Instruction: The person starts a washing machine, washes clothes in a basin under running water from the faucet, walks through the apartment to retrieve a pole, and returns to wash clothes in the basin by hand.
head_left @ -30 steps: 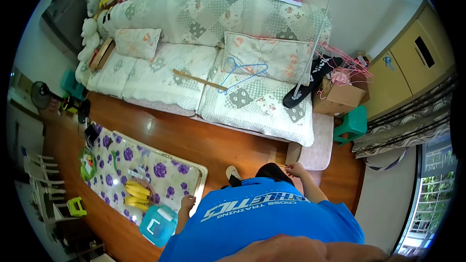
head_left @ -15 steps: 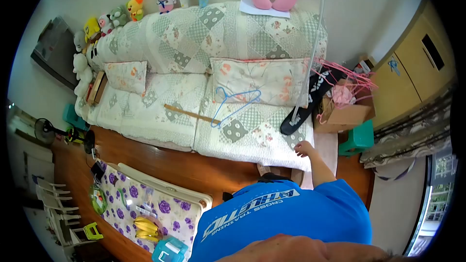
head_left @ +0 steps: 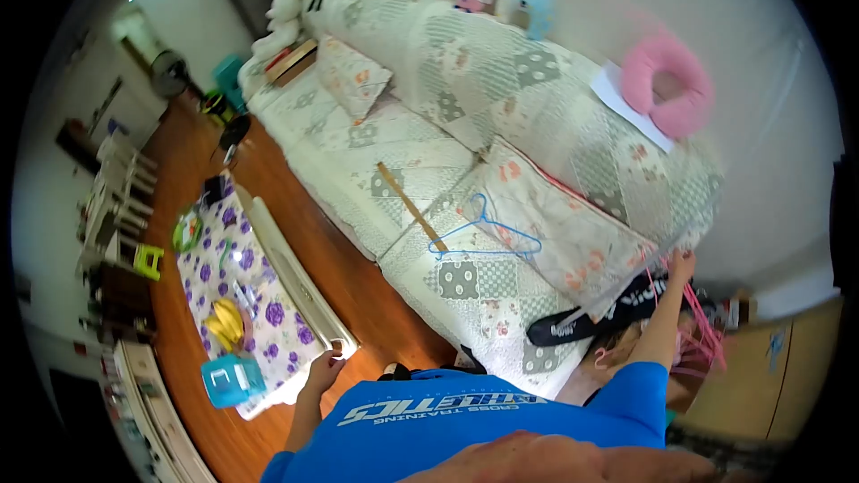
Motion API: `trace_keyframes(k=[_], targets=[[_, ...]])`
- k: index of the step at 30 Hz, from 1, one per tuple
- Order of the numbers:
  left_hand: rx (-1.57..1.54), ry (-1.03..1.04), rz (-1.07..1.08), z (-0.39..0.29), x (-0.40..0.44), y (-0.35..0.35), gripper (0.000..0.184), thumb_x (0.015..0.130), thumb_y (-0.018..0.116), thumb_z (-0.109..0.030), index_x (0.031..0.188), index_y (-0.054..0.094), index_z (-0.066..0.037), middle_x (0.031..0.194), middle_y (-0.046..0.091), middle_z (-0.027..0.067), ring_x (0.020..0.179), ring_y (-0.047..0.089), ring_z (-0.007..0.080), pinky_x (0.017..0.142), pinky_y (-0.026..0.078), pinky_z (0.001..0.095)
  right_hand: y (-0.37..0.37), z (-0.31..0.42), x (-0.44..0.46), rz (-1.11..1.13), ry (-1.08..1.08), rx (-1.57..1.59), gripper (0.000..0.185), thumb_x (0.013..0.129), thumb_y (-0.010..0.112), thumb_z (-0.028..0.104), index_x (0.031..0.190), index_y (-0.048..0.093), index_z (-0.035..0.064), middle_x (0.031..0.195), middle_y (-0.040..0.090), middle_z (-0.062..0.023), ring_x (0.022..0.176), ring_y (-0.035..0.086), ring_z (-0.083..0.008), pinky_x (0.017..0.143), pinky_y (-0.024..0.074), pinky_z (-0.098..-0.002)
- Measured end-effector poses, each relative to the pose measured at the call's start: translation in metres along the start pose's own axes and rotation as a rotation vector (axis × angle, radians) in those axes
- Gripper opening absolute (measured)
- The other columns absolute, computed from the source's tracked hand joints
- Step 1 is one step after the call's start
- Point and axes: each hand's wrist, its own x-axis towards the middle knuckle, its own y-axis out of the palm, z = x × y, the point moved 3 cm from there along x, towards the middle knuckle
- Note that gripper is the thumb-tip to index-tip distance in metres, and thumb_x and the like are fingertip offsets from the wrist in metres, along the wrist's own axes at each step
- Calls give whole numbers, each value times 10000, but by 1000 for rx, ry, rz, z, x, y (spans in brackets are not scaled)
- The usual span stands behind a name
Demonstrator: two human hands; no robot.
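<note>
ok so the right hand [head_left: 683, 263] is reached out past the end of the big flowery pillow [head_left: 559, 224], right up at the pale pole [head_left: 628, 286]; the pole slants over the sofa's [head_left: 501, 283] end, crossing by the pillow's corner and the black bag [head_left: 571, 327]; fingers look curled there, but it's pretty blurry so I can't tell if they're actually wrapped round it; a tangle of pink hangers [head_left: 707, 331] is just beside that hand; left hand [head_left: 327, 364] is loose, fingers bent, nearest the corner of the purple-flowered table [head_left: 282, 354]; bananas [head_left: 225, 324] and a blue box [head_left: 234, 380] sit on that; a blue hanger [head_left: 483, 254] lies partly against the pillow
</note>
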Motion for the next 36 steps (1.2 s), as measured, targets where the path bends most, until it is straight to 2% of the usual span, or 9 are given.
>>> trace_keyframes(k=[2, 4, 6, 8, 12, 15, 22, 29, 36], targets=[[83, -123, 48, 7, -17, 4, 324, 754, 613, -304, 946, 591, -44, 815, 619, 134, 741, 597, 235, 662, 473, 319, -3, 26, 12, 1, -62, -20, 621, 718, 631, 360, 1143, 452, -56, 1091, 522, -243, 1025, 502, -355, 874, 388, -379], [137, -213, 34, 52, -34, 16, 332, 741, 611, -318, 932, 603, -47, 827, 619, 136, 776, 596, 247, 681, 471, 336, 16, 30, 27, -50, -150, -8, 649, 720, 626, 392, 1102, 448, -102, 999, 542, -256, 957, 510, -379, 866, 382, -387], [310, -267, 157, 95, -60, 25, 354, 723, 614, -348, 925, 611, -57, 854, 620, 140, 825, 590, 270, 719, 464, 349, 22, 45, 30, 269, 62, -77, 679, 719, 611, 432, 1105, 442, -100, 1019, 537, -270, 952, 511, -384, 848, 386, -388], [291, -369, 170, 119, -93, 24, 370, 716, 615, -368, 922, 612, -61, 863, 620, 140, 836, 587, 279, 731, 461, 351, 63, 8, 43, -89, -30, -169, 638, 729, 582, 464, 1067, 484, -68, 945, 574, -253, 863, 549, -365, 763, 415, -412], [220, -592, 180, 98, -147, 25, 394, 706, 613, -406, 903, 613, -64, 878, 621, 141, 852, 582, 288, 750, 456, 347, 36, 43, 20, -135, 208, 265, 555, 768, 536, 490, 671, 584, -55, 646, 590, -193, 628, 564, -335, 661, 428, -429], [144, -558, 82, 98, -160, 33, 375, 721, 602, -389, 896, 611, -57, 865, 622, 137, 842, 587, 276, 733, 462, 342, 7, 84, -11, -347, 182, 9, 620, 775, 519, 523, 568, 548, -61, 600, 572, -194, 583, 551, -341, 624, 430, -432], [2, -431, 19, 54, -155, 36, 368, 744, 579, -349, 946, 602, -42, 884, 619, 139, 837, 591, 267, 738, 462, 337, -37, 194, -134, -78, 219, 892, 461, 797, 592, 387, 566, 409, 32, 474, 390, -44, 446, 374, -154, 430, 357, -286], [-197, -473, -106, 102, -210, 44, 348, 733, 598, -333, 933, 615, -49, 884, 623, 144, 838, 592, 270, 726, 461, 339, -80, 313, -302, 218, 43, 1091, 412, 827, 577, 295, 569, 315, 107, 471, 299, 9, 445, 271, -88, 417, 256, -250], [-409, -601, -390, 305, -346, 119, 304, 670, 635, -340, 811, 639, -71, 732, 634, 109, 705, 607, 227, 636, 476, 327, -164, 433, -503, 757, 113, 1417, 390, 864, 513, 264, 579, 275, 143, 490, 215, 44, 435, 231, -67, 434, 284, -224]])
